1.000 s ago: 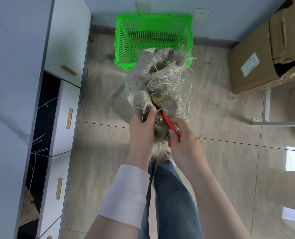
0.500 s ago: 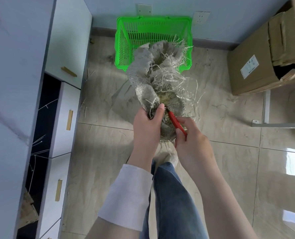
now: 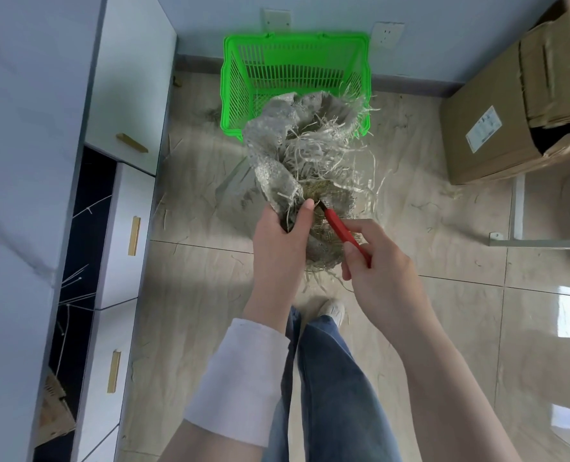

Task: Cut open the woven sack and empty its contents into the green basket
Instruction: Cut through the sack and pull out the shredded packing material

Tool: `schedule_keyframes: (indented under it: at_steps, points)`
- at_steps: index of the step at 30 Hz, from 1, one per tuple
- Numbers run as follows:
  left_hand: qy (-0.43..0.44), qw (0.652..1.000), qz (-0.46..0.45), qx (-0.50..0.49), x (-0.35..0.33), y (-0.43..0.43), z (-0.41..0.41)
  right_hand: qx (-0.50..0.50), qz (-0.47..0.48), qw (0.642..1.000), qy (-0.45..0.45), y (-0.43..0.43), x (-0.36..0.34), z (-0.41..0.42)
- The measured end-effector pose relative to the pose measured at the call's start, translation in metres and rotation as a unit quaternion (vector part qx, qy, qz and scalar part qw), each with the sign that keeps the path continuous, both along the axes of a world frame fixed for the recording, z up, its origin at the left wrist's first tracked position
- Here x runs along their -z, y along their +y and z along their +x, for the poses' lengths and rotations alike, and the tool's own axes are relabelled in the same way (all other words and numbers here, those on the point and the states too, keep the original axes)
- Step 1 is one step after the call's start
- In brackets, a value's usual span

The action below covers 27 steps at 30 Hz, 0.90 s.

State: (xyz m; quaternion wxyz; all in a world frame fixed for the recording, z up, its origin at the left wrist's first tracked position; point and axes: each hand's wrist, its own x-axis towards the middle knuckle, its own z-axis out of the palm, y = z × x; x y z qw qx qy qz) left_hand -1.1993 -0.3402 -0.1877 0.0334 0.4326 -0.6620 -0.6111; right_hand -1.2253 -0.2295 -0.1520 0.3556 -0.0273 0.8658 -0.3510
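Observation:
A grey woven sack (image 3: pixel 277 155) with frayed pale strands hangs in the air in front of me, its far end over the near rim of the green basket (image 3: pixel 233 71). My left hand (image 3: pixel 278 241) grips the sack's near end, thumb pressed on the fabric. My right hand (image 3: pixel 377 271) holds a red-handled cutter (image 3: pixel 342 231), its tip at the sack's bunched part right beside my left thumb. The basket stands on the floor against the far wall; what lies in it is hidden by the sack.
White drawers with gold handles (image 3: pixel 133 235) line the left side, with a dark gap beside them. A large cardboard box (image 3: pixel 497 128) stands at the right. Loose strands litter the tiled floor (image 3: pixel 443 235). My legs and a shoe (image 3: pixel 332 310) are below.
The sack and both hands have shifted slightly toward the basket and to the right. The cutter stays at the same spot on the sack.

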Motion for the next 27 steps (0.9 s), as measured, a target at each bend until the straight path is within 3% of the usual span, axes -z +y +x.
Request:
schedule_keyframes:
  at_steps: [4, 6, 8, 10, 18, 22, 27]
  points:
    - [0.03, 0.997, -0.058, -0.05, 0.005, 0.0, -0.002, 0.013, -0.015, 0.999, 0.029, -0.001, 0.001, -0.001]
    - [0.107, 0.976, -0.181, -0.061, 0.007, -0.004, -0.004, 0.021, -0.02, 0.999, 0.036, -0.001, 0.001, -0.005]
    - [0.157, 0.941, -0.297, 0.024, 0.013, -0.01, -0.009, 0.024, -0.025, 0.999, 0.039, -0.001, 0.0, -0.009]
    - [0.161, 0.928, -0.319, 0.109, 0.016, -0.015, -0.02, 0.021, -0.028, 0.999, 0.041, -0.001, 0.0, -0.014]
    - [0.175, 0.949, -0.131, 0.228, 0.028, -0.035, -0.062, 0.004, -0.045, 0.999, 0.026, 0.004, 0.001, -0.027]
    - [0.088, 0.983, 0.042, 0.157, 0.031, -0.029, -0.065, 0.05, -0.063, 0.997, 0.021, 0.004, 0.006, -0.031]
    - [0.025, 0.985, 0.074, 0.156, 0.039, -0.008, -0.062, 0.097, -0.054, 0.994, 0.015, 0.0, 0.015, -0.033]
